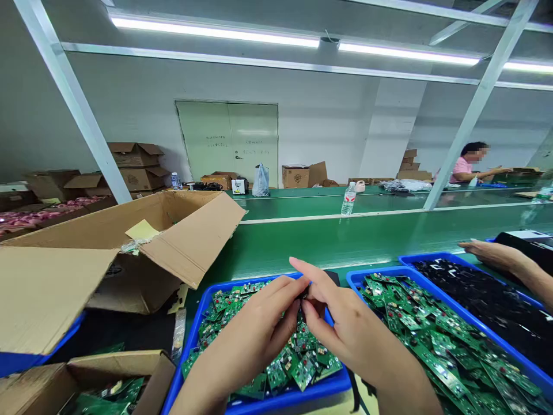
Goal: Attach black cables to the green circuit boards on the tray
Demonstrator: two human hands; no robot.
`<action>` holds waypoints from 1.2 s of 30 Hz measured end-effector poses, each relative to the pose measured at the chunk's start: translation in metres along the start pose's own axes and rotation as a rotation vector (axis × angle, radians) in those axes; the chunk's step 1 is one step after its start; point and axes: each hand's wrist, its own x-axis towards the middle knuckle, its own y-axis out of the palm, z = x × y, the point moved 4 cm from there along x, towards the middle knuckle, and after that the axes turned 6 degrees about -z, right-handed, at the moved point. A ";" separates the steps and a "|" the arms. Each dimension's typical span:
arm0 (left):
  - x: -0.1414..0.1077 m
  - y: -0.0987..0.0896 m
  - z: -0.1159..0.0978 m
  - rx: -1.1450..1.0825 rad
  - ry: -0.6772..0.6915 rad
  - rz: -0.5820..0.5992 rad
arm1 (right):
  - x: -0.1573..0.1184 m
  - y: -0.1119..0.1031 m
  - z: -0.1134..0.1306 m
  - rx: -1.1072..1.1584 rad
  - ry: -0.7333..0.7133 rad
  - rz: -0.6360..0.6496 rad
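My left hand (270, 314) and my right hand (339, 317) meet over a blue tray (298, 399) filled with small green circuit boards (276, 374). The fingertips of both hands close together around a small dark piece (304, 294), mostly covered by the fingers, so its kind cannot be made out. My right index finger stretches up and to the left, above the left fingertips. To the right, a second blue tray (352, 278) holds more green circuit boards (432, 328).
Another blue tray (406, 259) holds black parts (484, 300); a co-worker's hand (492, 253) reaches over it. An open cardboard box (194, 236) stands left, with a smaller box of boards (121, 363) below. A water bottle (348, 199) stands on the green belt (294, 242). Another person (463, 167) sits far right.
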 end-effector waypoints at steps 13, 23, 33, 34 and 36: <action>0.005 0.000 0.006 -0.024 -0.025 -0.006 | 0.004 0.004 0.000 -0.182 -0.218 -0.073; 0.006 -0.001 0.004 0.003 0.079 -0.110 | 0.007 0.004 0.003 -0.193 -0.365 -0.221; 0.000 -0.011 0.003 -0.152 0.008 -0.131 | 0.007 -0.001 -0.012 0.180 -0.276 -0.155; -0.001 -0.012 0.004 -0.188 -0.032 -0.157 | 0.007 -0.003 -0.015 0.204 -0.204 -0.117; -0.002 -0.013 0.008 -0.275 -0.141 -0.212 | 0.008 -0.005 -0.018 0.194 -0.066 -0.029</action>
